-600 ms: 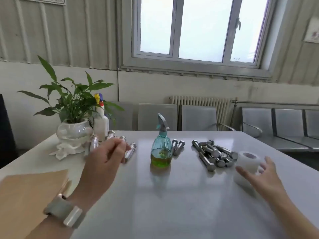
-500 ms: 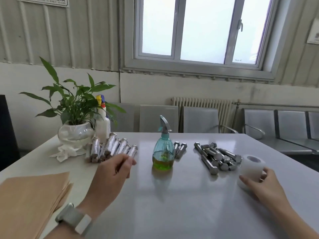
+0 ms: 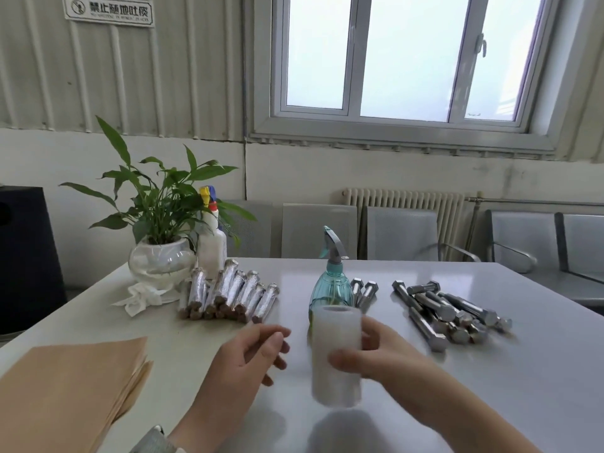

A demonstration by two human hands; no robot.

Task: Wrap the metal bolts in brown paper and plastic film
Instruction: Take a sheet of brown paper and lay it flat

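My right hand grips the white roll of plastic film and holds it upright above the table, in front of me. My left hand hovers just left of the roll with loosely curled fingers and holds nothing. A stack of brown paper sheets lies at the near left. Several wrapped bolts lie in a row at the back left. Bare metal bolts are piled at the right, and two more lie behind the spray bottle.
A teal spray bottle stands mid-table behind the roll. A potted plant, a white bottle and crumpled tissue sit at the back left. Metal chairs line the table's far side.
My right hand took hold of the film roll at the right, lifted it and carried it left to the middle. My left hand drew back from the wrapped bolts toward the roll.
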